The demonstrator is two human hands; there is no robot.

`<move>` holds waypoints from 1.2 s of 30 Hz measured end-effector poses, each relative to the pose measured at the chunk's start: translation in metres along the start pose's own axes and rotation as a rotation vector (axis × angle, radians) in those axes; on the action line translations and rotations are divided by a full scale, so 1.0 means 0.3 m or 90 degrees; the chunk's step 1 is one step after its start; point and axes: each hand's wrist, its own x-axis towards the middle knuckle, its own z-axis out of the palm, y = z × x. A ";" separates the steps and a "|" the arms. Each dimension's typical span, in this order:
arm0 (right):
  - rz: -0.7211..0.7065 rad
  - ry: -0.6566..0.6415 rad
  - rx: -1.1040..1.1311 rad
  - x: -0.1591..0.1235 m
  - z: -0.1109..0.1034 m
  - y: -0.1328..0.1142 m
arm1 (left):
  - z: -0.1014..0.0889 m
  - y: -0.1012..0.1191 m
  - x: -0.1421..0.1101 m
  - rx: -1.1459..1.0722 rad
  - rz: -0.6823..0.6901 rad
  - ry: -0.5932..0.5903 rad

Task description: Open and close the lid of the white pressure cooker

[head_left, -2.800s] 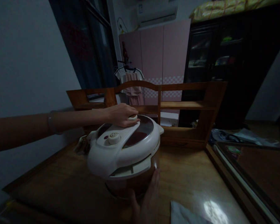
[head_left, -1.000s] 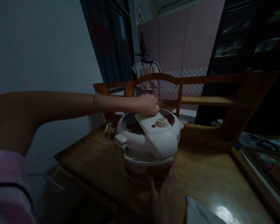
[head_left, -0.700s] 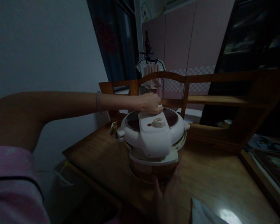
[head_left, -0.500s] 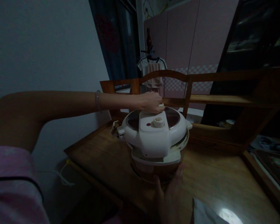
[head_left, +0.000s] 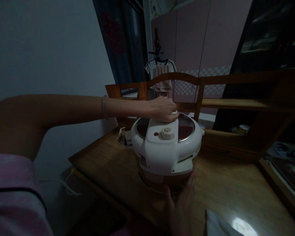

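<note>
A white-lidded cooking pot (head_left: 162, 154) with a brownish body stands on the wooden desk. Its lid (head_left: 137, 144) has dark see-through windows, a round vent knob (head_left: 167, 132) and a small red dot. My left hand (head_left: 163, 109) reaches across from the left, its fingers closed round the handle on top of the lid; a bit of white handle shows by the fingertips. Low at the pot's near right side rests my right hand (head_left: 182, 200), thumb and fingers spread against the body. A gap shows between lid and pot at the front right.
A small white-and-brown item (head_left: 122, 136) sits left of the pot. Grey cloth (head_left: 217, 224) lies at the front right. A wooden shelf rail (head_left: 174, 77) rises behind, with clothes on a stand (head_left: 162, 73) beyond. A cable (head_left: 70, 188) hangs by the wall.
My left hand has shifted slightly right together with the lid, which now sits more level, with a smaller gap at its right. My right hand stays against the pot.
</note>
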 end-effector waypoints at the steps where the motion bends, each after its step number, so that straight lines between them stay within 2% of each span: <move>1: 0.002 -0.001 0.001 0.000 -0.001 -0.001 | -0.001 0.001 -0.001 -0.001 -0.006 0.003; 9: 0.013 -0.015 0.017 -0.011 0.006 0.014 | 0.000 0.016 -0.011 0.016 -0.038 0.017; 16: 0.020 -0.017 0.008 -0.014 0.017 0.024 | 0.039 0.014 -0.031 -0.058 -0.065 0.061; 24: 0.007 0.000 -0.034 -0.004 -0.006 0.000 | 0.012 -0.008 -0.007 -0.064 -0.025 -0.027; 36: 0.014 -0.014 -0.029 -0.011 -0.006 0.014 | 0.017 0.006 0.052 -0.018 -0.001 -0.047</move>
